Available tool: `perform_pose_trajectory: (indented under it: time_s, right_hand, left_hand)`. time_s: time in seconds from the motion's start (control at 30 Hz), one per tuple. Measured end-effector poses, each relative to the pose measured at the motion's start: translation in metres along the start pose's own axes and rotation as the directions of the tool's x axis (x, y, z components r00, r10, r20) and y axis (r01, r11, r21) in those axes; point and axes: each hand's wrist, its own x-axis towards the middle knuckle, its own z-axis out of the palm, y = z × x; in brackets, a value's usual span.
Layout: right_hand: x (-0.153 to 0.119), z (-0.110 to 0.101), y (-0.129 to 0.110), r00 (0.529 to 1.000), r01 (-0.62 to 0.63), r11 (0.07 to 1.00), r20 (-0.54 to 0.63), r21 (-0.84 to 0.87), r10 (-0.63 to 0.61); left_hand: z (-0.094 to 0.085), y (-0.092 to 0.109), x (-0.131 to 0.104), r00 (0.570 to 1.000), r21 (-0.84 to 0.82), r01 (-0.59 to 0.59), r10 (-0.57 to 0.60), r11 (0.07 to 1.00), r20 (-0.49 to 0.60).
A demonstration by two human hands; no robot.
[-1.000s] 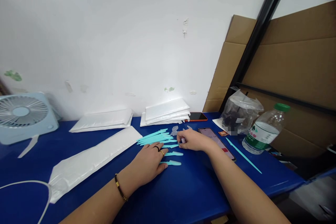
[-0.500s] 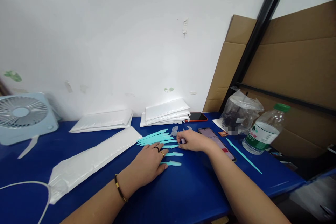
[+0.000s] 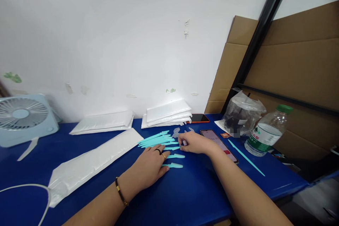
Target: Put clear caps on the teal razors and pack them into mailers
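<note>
My left hand lies palm down on the blue table, fingers stretched out over the handles of several turquoise eyebrow razors. Two razor ends stick out past its fingers, an upper razor and a lower razor. My right hand is closed in a pinch at the end of another eyebrow razor; its fingertips partly hide that end. Just beyond my left fingers is a loose pile of turquoise razors. Small clear plastic caps lie behind my right fingers.
White plastic packets are stacked at the wall, with another packet at left. A phone, a lone razor, a water bottle and a bagged cup stand or lie right. A fan is far left.
Both hands hold nearly the same places as before. The view has shifted very slightly; no object has visibly moved.
</note>
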Motion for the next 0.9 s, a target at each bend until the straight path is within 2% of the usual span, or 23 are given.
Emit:
perform_pose_trajectory:
  time_s: [0.27, 0.53, 0.9]
  right_hand:
    - [0.0005, 0.0018, 0.0005, 1.000, 0.000, 1.000, 0.000, -0.005, 0.000]
    - [0.0007, 0.0030, 0.0025, 1.000, 0.005, 1.000, -0.001, -0.003, -0.005]
    - [0.0004, 0.0023, 0.0008, 1.000, 0.006, 1.000, -0.007, -0.007, -0.006]
  left_hand:
    - [-0.0036, 0.0029, -0.0008, 1.000, 0.009, 0.015, -0.015, 1.000, 0.017]
    - [0.0022, -0.0007, -0.0015, 1.000, -0.014, 0.008, -0.008, 1.000, 0.010]
    - [0.0000, 0.0005, -0.0017, 1.000, 0.011, 0.004, -0.004, 1.000, 0.020]
